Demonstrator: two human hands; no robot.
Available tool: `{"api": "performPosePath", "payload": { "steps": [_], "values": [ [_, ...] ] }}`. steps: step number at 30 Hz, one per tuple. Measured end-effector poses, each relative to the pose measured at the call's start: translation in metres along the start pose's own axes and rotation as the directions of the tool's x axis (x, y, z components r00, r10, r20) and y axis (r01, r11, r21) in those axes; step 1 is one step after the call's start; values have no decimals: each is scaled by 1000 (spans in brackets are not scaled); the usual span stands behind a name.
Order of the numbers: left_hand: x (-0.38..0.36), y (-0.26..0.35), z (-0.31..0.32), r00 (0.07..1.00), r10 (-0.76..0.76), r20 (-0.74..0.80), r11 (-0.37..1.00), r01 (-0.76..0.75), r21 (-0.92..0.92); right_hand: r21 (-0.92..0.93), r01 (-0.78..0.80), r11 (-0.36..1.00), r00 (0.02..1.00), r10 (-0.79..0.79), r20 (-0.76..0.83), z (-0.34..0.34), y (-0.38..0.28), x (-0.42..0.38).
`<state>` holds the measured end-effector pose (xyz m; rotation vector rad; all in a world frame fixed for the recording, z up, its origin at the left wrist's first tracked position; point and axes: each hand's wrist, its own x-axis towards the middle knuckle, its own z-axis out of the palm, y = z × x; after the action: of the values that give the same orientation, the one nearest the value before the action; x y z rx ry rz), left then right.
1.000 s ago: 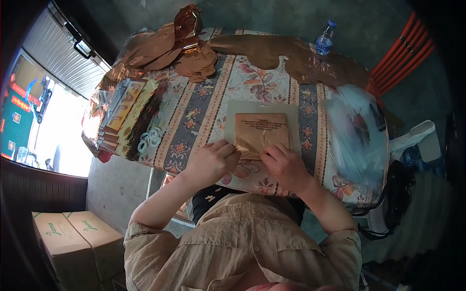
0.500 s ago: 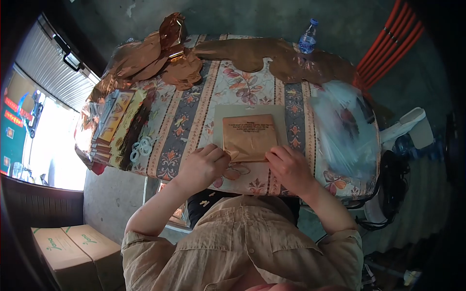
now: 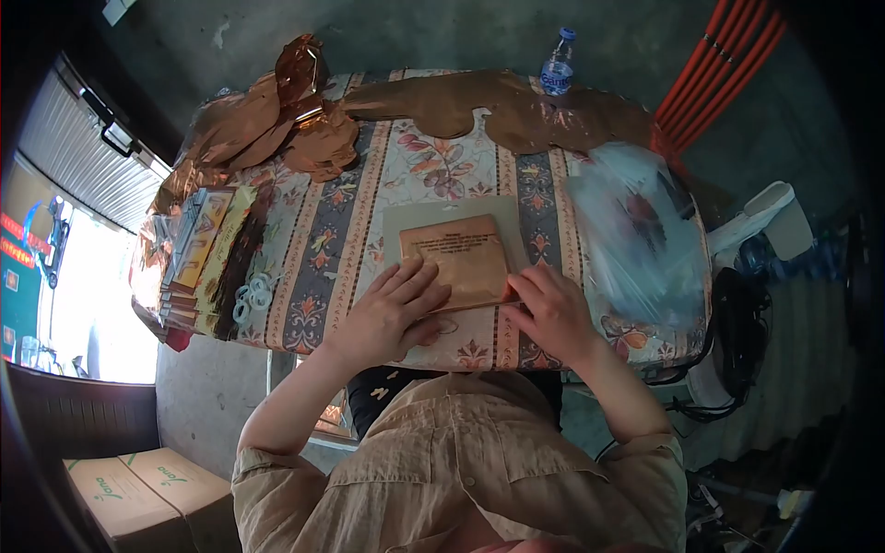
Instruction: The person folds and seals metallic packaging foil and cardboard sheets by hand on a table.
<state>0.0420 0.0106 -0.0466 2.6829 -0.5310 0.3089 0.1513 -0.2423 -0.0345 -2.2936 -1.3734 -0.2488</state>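
A flat brown foil packet [image 3: 461,258] with printed text lies slightly turned on a pale card [image 3: 395,221] near the middle of the patterned tablecloth. My left hand [image 3: 392,309] lies over its lower left corner, fingers spread. At its lower right corner is my right hand [image 3: 549,311], with the fingertips on the packet's edge and the thumb just below, a small gap between them. Both hands cover the corners beneath them.
Left on the table are stacked printed packets [image 3: 205,244] and white rings [image 3: 253,297]. Copper foil [image 3: 323,143] and brown sheets [image 3: 452,100] line the far edge, near a water bottle [image 3: 557,66]. Clear plastic bags [image 3: 636,240] lie right. A cardboard box [image 3: 147,493] stands lower left.
My left hand has opened from a closed grip and moved onto the packet's corner. The fingers of my right hand have loosened. The packet has turned slightly, and the whole view has shifted.
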Motion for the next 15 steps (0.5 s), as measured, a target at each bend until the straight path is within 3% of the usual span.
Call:
{"api": "performPosePath", "payload": {
  "steps": [6,9,15],
  "values": [
    [0,14,2,998,-69,0,995,68,66,3,-85,996,992,85,-94,-7,20,-15],
    [3,19,1,995,-99,-27,992,100,81,11,-18,1000,998,19,-61,-6,14,-14],
    [13,17,-17,983,-182,28,980,183,-75,5,26,1000,995,-26,-96,6,13,-18]
  ]
}}
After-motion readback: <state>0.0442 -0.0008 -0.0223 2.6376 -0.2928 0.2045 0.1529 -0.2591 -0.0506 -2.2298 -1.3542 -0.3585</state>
